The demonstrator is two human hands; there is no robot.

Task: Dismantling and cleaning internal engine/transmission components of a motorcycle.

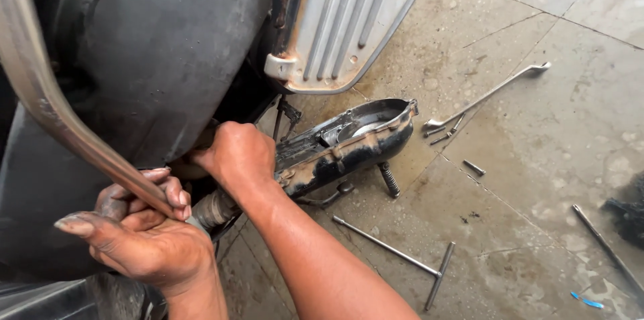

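Both hands are busy: left hand [144, 243] curls around the metal bar [40, 102] for bracing, right hand [235, 155] closes on something hidden beside the engine cover [349, 142], T-wrench [396, 253] lying just behind.

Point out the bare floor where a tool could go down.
Free: tiles past the long spanner, top right, and between the T-handle wrench and the rod. Crowded: around the engine cover, where the right hand and left hand work.
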